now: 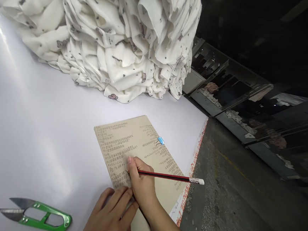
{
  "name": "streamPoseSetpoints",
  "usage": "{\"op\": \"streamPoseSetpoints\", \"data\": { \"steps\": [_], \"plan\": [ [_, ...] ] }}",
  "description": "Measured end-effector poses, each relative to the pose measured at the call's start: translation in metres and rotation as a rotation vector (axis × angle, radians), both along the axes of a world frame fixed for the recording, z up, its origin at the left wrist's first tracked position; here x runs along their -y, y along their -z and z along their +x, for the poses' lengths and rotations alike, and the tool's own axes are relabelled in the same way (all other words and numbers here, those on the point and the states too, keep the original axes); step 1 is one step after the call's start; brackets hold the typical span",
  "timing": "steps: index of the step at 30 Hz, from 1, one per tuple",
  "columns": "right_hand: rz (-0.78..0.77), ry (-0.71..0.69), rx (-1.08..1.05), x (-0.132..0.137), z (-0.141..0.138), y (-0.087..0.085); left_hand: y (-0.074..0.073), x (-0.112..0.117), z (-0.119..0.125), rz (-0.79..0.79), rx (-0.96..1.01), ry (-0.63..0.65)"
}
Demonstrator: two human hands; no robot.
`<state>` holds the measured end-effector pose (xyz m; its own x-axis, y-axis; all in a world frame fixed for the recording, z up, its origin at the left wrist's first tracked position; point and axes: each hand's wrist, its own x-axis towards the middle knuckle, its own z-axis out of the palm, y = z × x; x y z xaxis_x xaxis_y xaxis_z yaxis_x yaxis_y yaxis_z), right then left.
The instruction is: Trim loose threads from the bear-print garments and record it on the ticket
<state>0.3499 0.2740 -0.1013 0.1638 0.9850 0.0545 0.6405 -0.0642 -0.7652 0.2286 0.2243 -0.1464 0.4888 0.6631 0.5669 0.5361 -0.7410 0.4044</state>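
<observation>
While the right hand (142, 184) grips a red and black pencil (165, 176) tight, its tip at the brown paper (141, 139), the left hand (110, 213) lies part open at the paper's near left edge, holding nothing. The paper's long side runs from far away down toward the person, a bit tilted — the right hand is over its middle, the left is nearer its close end. Green snips (42, 216) lie on the white table (36, 120) to the left — a big heap of white cloth (101, 36) sits far ahead.
</observation>
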Motion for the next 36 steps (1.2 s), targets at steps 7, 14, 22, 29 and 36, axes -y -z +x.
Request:
{"op": "streamPoseSetpoints", "data": {
  "steps": [7,14,22,29,36],
  "plan": [
    [-0.005,-0.004,-0.041,0.001,-0.001,0.001,-0.005,-0.002,0.003,0.031,0.042,-0.023],
    [0.053,0.063,-0.26,-0.001,0.003,0.005,0.0,-0.002,0.001,-0.003,0.024,-0.008],
    [0.242,0.123,-0.316,-0.008,0.008,-0.006,0.001,-0.006,0.003,0.042,0.127,-0.023],
    [0.301,0.199,-0.072,-0.004,0.024,-0.01,-0.028,-0.003,-0.005,-0.027,0.106,0.029],
    [0.219,0.405,0.312,0.004,0.042,-0.012,-0.053,0.051,-0.062,0.139,-0.044,-0.06]
  ]
}}
